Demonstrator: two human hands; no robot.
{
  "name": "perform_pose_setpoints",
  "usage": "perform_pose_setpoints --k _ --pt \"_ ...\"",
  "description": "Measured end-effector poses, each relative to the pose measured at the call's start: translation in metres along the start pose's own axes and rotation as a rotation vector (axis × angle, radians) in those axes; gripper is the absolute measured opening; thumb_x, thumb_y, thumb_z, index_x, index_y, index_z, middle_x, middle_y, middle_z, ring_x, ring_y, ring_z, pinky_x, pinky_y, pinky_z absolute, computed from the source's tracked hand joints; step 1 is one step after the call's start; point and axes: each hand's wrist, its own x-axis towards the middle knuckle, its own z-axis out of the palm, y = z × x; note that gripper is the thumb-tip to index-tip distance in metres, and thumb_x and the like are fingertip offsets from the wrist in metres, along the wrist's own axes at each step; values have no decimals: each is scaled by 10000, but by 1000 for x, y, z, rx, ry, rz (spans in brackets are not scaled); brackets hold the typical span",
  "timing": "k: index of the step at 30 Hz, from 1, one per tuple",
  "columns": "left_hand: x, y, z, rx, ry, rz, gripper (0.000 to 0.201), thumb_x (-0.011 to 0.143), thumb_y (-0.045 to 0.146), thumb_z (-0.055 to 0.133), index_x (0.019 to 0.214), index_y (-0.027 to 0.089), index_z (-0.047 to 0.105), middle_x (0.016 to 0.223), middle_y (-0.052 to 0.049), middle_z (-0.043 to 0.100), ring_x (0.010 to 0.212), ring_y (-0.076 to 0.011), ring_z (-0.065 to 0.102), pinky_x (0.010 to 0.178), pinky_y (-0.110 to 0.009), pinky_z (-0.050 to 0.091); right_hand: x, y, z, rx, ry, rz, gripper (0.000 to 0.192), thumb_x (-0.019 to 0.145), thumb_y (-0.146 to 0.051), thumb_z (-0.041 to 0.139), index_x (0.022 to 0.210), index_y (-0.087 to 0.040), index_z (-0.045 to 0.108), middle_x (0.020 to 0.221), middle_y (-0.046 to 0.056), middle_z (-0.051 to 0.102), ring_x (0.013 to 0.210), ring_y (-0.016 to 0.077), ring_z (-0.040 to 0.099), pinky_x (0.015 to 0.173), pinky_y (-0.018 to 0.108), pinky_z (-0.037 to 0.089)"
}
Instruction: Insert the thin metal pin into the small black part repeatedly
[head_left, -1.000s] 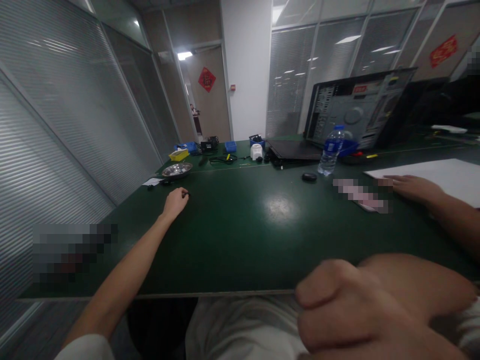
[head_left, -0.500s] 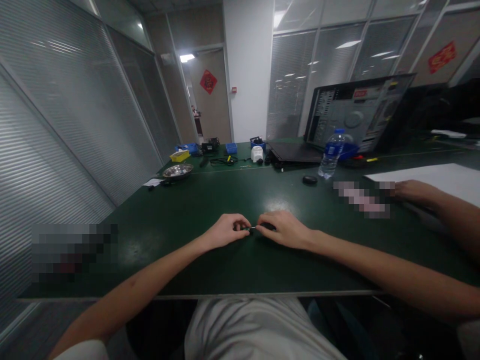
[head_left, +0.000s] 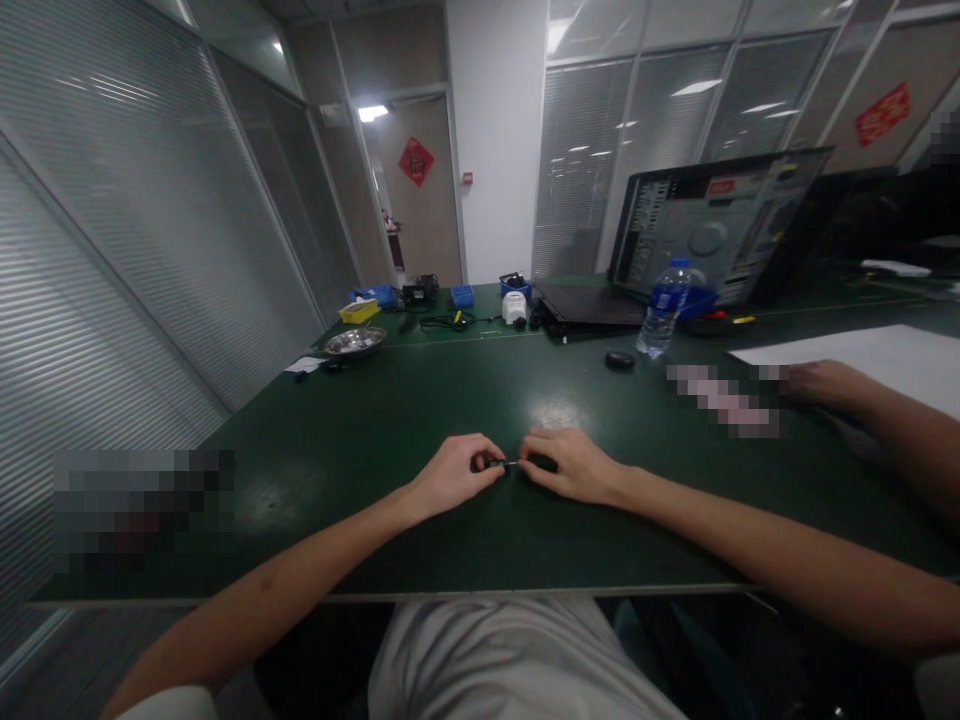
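Note:
My left hand (head_left: 459, 472) is closed in a pinch on a small green piece (head_left: 495, 463), too small to name; the fingers cover part of it. Just to the right, my right hand (head_left: 568, 465) pinches the end of a thin silvery piece (head_left: 513, 463), which bridges the narrow gap between the two sets of fingertips. Whether the two pieces are joined I cannot tell. Both hands rest low over the dark green table (head_left: 420, 400), near its front edge.
Ahead to the right are a black mouse-like object (head_left: 620, 360), a water bottle (head_left: 660, 310) and an open computer case (head_left: 697, 230). A metal dish (head_left: 355, 343) sits back left, near a yellow tray (head_left: 359, 311). Another person's hand (head_left: 829, 385) lies by white paper (head_left: 885, 350).
Both hands have shifted very slightly; the gap between the fingertips shows a little more of the thin silvery piece. My right fingers sit slightly farther right.

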Motion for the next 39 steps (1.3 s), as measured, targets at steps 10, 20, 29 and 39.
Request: perform_pose_setpoints --k 10,20,29,39 --pt "1 -4 -4 -31 1 14 204 890 309 705 1026 193 804 892 -56 716 753 -163 610 680 -269 442 3 -2 -1 24 -5 19 177 1003 -323 542 994 -195 664 932 40 659 775 160 601 703 276 394" --pt "3 -7 2 -60 25 34 156 868 263 734 983 196 815 910 -54 749 800 -181 653 736 -281 470 5 -11 4 -66 -31 3 197 1034 -345 496 1043 -206 635 964 33 646 772 151 599 659 265 363" --pt "2 -6 3 -109 76 -22 161 840 293 765 970 218 825 908 -48 774 796 -194 672 757 -297 491 5 -10 13 -81 -5 9 217 1062 -352 445 1089 -191 588 996 44 643 777 155 603 661 270 381" --pt "5 -12 -3 -192 -16 -89 220 825 363 770 978 214 822 904 -33 789 797 -197 688 738 -283 492 5 -14 9 -90 -31 -1 202 1049 -354 478 1065 -197 605 998 39 639 759 145 592 643 264 364"
